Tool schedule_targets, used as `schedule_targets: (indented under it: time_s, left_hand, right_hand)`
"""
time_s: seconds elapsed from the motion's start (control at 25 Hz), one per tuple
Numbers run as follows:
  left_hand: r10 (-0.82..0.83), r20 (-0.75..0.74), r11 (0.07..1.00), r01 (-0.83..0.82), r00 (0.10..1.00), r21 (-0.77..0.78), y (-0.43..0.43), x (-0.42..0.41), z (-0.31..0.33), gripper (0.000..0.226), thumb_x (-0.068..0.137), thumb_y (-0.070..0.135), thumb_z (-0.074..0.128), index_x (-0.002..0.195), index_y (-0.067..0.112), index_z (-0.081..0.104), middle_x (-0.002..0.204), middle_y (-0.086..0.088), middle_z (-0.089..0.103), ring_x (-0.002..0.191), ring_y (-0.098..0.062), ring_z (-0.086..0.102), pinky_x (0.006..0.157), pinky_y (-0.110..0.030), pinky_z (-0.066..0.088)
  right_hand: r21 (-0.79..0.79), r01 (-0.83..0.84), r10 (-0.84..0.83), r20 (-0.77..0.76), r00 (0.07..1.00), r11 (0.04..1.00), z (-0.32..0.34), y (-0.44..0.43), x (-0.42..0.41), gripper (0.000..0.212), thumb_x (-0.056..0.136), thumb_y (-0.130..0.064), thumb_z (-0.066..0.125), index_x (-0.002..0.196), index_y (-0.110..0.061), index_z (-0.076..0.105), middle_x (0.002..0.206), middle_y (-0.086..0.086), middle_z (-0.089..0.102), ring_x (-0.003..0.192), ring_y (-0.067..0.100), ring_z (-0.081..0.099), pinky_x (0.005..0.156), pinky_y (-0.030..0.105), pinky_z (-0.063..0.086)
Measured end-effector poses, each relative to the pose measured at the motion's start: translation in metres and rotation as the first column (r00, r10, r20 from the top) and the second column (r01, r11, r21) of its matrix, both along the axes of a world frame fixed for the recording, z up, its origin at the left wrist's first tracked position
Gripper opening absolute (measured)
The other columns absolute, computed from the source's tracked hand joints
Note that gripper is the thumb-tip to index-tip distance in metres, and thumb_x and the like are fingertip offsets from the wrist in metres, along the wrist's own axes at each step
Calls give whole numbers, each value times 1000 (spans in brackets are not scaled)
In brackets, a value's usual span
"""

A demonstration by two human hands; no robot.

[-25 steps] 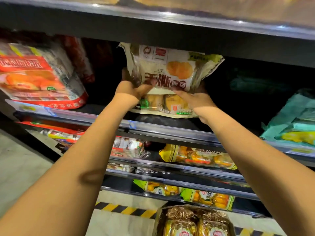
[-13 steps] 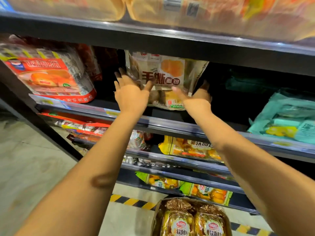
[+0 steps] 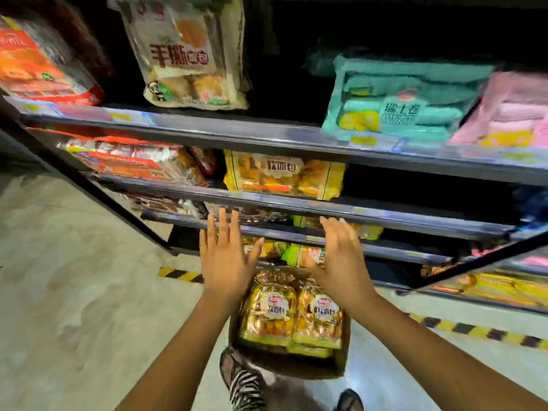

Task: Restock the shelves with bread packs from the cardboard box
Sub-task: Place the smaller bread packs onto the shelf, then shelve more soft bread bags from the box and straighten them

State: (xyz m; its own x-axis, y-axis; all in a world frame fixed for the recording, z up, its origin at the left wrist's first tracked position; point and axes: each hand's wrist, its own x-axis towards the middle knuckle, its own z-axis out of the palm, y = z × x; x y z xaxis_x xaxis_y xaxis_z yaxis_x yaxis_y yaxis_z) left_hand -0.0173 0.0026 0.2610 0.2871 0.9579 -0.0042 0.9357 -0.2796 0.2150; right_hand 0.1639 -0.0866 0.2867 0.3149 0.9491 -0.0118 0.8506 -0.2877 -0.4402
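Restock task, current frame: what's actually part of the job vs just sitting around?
Job: cardboard box; gold bread packs inside it; white bread pack standing on the upper shelf; left hand and right hand, both open and empty.

Just there: teal pack, pink pack, red pack, yellow pack on the shelf below, striped floor tape, zebra-print shoe.

The left hand point(image 3: 225, 262) hides the box's point(image 3: 311, 367) far-left corner. Edges cut the red pack point(image 3: 35, 69) and pink pack point(image 3: 516, 114).
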Motion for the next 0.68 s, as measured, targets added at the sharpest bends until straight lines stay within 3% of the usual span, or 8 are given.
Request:
schedule_targets:
  time_s: [0.08,0.16,0.24,0.4,0.52,0.6,0.68]
  left_hand:
    - [-19,-56,993,13,998,-114,-31,3,-33,92,85,74,9,154,13,19,161,-12,16,149,-32,9,119,-47,10]
    - [-78,-102,976,55,992,-213,-59,7,-71,109,74,81,-12,153,12,21,160,-12,19,149,-32,14,119,-47,15]
    - [-126,-129,954,84,984,-289,-75,8,-118,124,62,84,-25,153,13,20,160,-11,20,148,-31,17,118,-44,17]
    - [-194,-185,919,113,963,-378,-78,5,-233,119,59,86,-7,155,17,9,163,-6,10,150,-25,8,119,-39,12]
    - [-272,-262,913,162,926,-373,-54,7,-333,134,49,92,-16,155,14,7,163,-10,7,150,-26,6,121,-39,10]
    - [-307,-281,912,196,909,-362,-35,10,-394,131,49,92,-8,155,15,3,163,-12,3,150,-28,3,120,-40,9]
    - [-342,-275,917,256,898,-305,-22,10,-446,121,57,88,8,155,17,0,163,-10,0,150,-28,2,120,-41,9]
  right_hand:
    - [-87,-7,8,15,1000,996,-32,-35,18,82,87,-65,30,144,-6,35,146,16,42,140,36,30,115,44,24]
    - [-177,14,-14,3,1000,984,-75,-65,34,78,83,-63,40,134,-4,48,130,18,56,125,40,48,104,47,39]
    - [-238,32,-43,-40,998,971,-126,-85,46,77,76,-61,56,130,-7,51,124,14,60,118,37,53,97,46,44]
    - [-391,-10,-27,-87,996,920,-243,-99,57,96,69,-63,70,145,-17,33,147,8,41,133,29,38,107,38,34]
    - [-428,-75,33,-105,994,900,-341,-88,67,103,68,-67,68,147,-16,24,153,9,31,141,28,27,113,34,25]
    - [-426,-109,98,-48,994,898,-405,-71,77,108,69,-68,66,150,-13,19,156,11,25,144,30,19,117,36,19]
    - [-416,-109,159,88,983,903,-459,-56,84,109,71,-67,65,150,-10,16,155,14,26,142,32,22,117,38,21]
